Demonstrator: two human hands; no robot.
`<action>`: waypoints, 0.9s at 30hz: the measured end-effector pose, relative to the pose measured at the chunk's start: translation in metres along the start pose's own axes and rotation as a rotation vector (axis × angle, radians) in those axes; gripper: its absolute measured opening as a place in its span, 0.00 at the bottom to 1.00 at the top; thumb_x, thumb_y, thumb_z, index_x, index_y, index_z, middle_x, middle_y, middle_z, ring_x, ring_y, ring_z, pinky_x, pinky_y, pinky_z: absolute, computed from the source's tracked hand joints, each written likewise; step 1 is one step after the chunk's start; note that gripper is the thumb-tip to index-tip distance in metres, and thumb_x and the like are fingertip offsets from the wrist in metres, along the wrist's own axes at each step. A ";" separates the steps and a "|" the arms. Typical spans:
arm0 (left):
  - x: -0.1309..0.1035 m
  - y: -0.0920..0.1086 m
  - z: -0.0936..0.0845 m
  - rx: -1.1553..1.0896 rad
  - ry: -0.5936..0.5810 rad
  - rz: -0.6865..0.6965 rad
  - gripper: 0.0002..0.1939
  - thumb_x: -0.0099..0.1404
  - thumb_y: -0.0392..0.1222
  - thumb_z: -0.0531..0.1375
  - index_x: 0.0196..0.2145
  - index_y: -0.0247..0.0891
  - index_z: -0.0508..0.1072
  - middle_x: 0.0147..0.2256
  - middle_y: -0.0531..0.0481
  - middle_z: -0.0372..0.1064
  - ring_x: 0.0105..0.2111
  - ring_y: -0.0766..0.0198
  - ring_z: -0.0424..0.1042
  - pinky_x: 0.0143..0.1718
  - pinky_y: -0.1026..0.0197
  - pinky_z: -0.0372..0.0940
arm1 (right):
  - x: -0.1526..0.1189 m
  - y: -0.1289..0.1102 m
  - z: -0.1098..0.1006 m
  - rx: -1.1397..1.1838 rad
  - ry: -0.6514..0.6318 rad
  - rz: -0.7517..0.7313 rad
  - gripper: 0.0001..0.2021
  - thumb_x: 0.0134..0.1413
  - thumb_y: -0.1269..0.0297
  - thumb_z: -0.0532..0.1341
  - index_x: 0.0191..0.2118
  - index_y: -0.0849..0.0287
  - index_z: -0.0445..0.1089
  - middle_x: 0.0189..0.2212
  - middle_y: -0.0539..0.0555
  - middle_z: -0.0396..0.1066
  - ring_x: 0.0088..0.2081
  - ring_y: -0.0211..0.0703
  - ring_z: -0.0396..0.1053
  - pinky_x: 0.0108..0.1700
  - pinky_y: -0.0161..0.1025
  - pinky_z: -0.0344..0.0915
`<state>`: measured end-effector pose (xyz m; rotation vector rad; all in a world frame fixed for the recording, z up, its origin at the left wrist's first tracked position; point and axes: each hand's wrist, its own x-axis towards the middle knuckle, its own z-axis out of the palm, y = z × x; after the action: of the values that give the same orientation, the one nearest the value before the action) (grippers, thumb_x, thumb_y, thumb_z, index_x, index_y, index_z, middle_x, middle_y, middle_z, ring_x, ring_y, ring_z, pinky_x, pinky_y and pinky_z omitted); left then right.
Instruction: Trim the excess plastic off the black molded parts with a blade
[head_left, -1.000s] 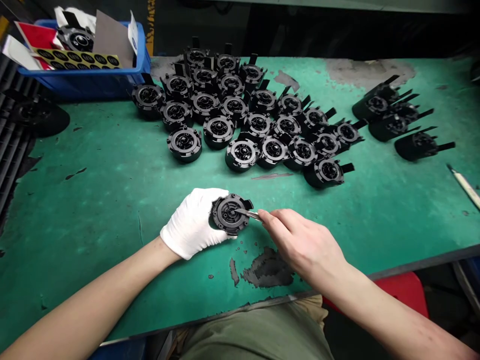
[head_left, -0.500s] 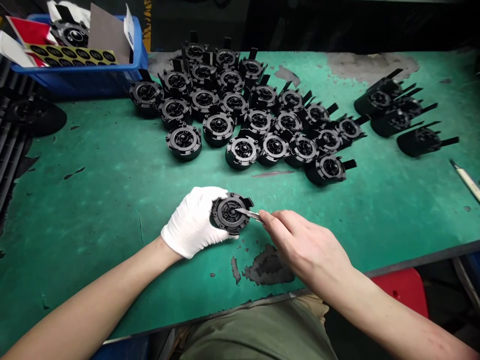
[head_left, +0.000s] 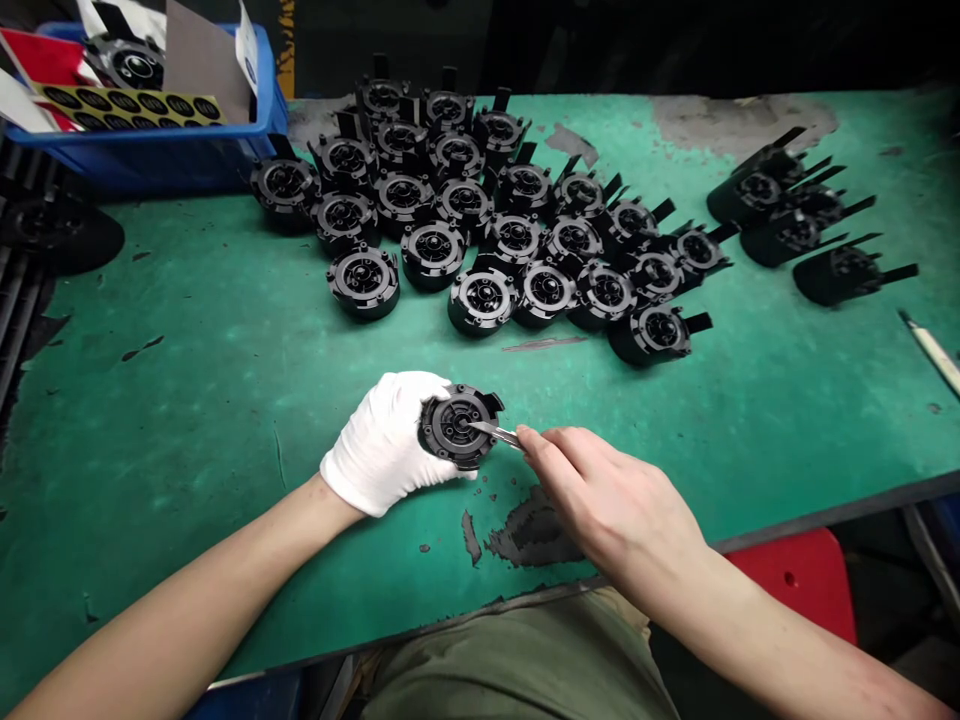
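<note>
My left hand [head_left: 390, 440], in a white glove, is wrapped round a round black plastic housing [head_left: 442, 432], its ribbed face turned up toward me. In my bare right hand [head_left: 600, 480] is a scalpel-like knife [head_left: 504, 434] with a thin metal blade. The blade's tip lies at the middle of the housing's face; whether it touches cannot be told. My right fingers cover the knife's handle. Beyond my hands, many similar black housings [head_left: 484, 292] stand grouped on the green table [head_left: 247, 400].
A blue bin [head_left: 150, 160] at the back left holds papers, a sticker sheet and a black part. More black housings [head_left: 832, 275] stand at the right, near a pen-like tool [head_left: 934, 355]. A red stool [head_left: 795, 580] is beyond the table's front edge.
The view has shifted slightly. Both hands keep their hold, and the knife tip stays near the middle of the housing, with the blade lying a little differently.
</note>
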<state>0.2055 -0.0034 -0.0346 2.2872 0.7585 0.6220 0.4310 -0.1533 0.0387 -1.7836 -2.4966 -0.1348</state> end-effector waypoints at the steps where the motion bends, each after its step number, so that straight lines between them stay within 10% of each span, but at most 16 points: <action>1: 0.000 0.000 0.000 0.001 -0.015 -0.011 0.41 0.47 0.67 0.79 0.51 0.41 0.76 0.48 0.42 0.78 0.50 0.45 0.78 0.55 0.45 0.73 | 0.000 -0.002 -0.001 -0.006 0.005 0.001 0.20 0.69 0.83 0.48 0.61 0.74 0.66 0.39 0.59 0.73 0.36 0.46 0.67 0.31 0.40 0.61; 27: 0.000 0.001 -0.003 0.104 0.038 0.022 0.41 0.38 0.70 0.80 0.40 0.40 0.74 0.39 0.45 0.72 0.42 0.49 0.75 0.40 0.50 0.74 | -0.002 0.012 0.013 0.129 0.015 0.107 0.12 0.75 0.71 0.57 0.59 0.62 0.69 0.41 0.55 0.74 0.37 0.42 0.72 0.35 0.39 0.62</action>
<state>0.2041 -0.0031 -0.0323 2.3868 0.8019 0.6511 0.4432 -0.1498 0.0258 -1.8508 -2.3346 0.0184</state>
